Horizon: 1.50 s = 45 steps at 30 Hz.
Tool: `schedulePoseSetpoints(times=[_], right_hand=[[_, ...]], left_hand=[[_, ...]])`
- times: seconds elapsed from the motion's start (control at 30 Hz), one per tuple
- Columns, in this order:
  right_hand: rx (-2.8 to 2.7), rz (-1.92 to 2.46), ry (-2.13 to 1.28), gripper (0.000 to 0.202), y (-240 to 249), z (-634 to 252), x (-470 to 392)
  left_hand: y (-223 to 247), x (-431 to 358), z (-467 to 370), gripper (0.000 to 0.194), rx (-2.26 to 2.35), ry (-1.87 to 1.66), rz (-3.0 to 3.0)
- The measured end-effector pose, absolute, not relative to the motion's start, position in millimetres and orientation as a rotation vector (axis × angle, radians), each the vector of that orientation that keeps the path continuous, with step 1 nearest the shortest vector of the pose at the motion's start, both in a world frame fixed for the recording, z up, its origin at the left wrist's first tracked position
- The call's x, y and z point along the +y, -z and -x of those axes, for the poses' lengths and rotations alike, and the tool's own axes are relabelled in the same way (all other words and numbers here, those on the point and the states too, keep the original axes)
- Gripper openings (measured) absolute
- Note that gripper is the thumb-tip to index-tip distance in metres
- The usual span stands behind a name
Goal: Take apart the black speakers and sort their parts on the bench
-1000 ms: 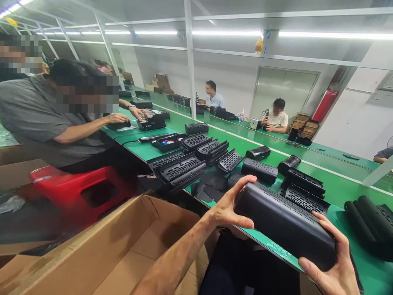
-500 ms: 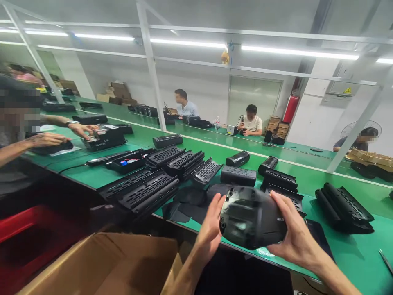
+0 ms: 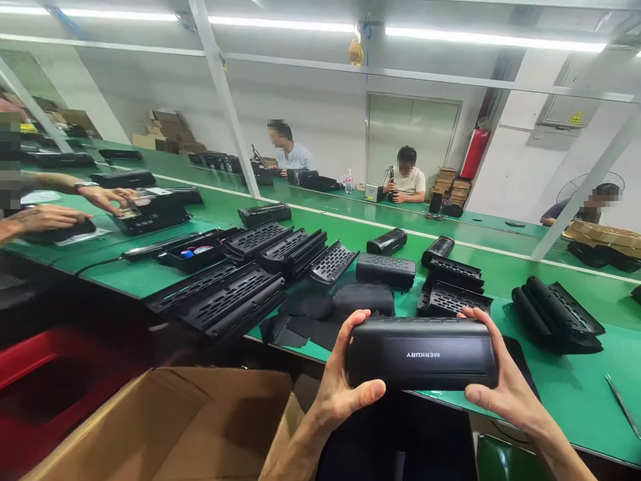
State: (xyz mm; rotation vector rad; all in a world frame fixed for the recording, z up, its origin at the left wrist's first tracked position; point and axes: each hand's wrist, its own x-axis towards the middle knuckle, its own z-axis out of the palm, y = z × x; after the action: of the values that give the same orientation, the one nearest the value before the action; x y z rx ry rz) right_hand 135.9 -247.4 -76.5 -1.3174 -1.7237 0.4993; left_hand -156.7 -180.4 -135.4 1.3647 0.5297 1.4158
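Between my two hands is a black speaker housing (image 3: 423,357), held level above the front edge of the bench, its "MERKURY" lettering upside down to me. My left hand (image 3: 345,381) grips its left end, with the thumb along the lower edge and the fingers over the top. My right hand (image 3: 505,374) clasps the right end the same way. Just behind it lie a rounded black casing (image 3: 363,298), some thin black sheets (image 3: 295,327) and perforated black grilles (image 3: 453,300).
More slotted grilles (image 3: 230,297) lie left on the green bench (image 3: 565,401), and stacked shells (image 3: 558,314) right, near tweezers (image 3: 621,401). A cardboard box (image 3: 200,427) and red bin (image 3: 30,367) stand below. A co-worker's hands (image 3: 105,200) handle a black unit at left.
The housing has turned from an end-on view to its long lettered side facing me. Both my hands now hold its two ends. The view has tilted down slightly.
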Motion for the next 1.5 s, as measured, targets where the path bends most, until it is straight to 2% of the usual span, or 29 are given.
schedulePoseSetpoints(times=[0.2,0.3,0.43,0.6,0.8,1.03,1.13,1.3,1.4,1.5], right_hand=[[-1.612,1.238,-0.394,0.088,84,-127,-257],[-1.559,1.260,-0.454,0.089,92,-130,-257],[-1.508,1.333,-0.553,0.094,106,-138,-259],[-1.530,1.364,-0.512,0.093,103,-138,-265],[-1.406,1.378,-0.526,0.080,102,-124,-269],[-1.370,1.360,-0.749,0.093,126,-122,-271],[-1.400,1.328,-0.791,0.086,124,-120,-276],[-1.419,1.351,-0.644,0.073,124,-116,-282],[-1.366,1.374,-0.680,0.069,128,-114,-280],[-1.301,1.382,-0.775,0.070,131,-116,-277]], left_hand=[[141,-181,154,0.087,0.540,-1.400,-1.406],[140,-180,156,0.087,0.554,-1.376,-1.432],[136,-176,160,0.099,0.456,-1.188,-1.460],[131,-176,162,0.085,0.404,-1.214,-1.475],[145,-181,157,0.078,0.433,-1.343,-1.515],[162,-185,162,0.092,0.482,-1.102,-1.362],[160,-184,165,0.089,0.491,-1.141,-1.358],[164,-187,164,0.077,0.529,-1.303,-1.443],[170,-190,164,0.073,0.626,-1.261,-1.457],[172,-191,166,0.089,0.625,-1.147,-1.457]])
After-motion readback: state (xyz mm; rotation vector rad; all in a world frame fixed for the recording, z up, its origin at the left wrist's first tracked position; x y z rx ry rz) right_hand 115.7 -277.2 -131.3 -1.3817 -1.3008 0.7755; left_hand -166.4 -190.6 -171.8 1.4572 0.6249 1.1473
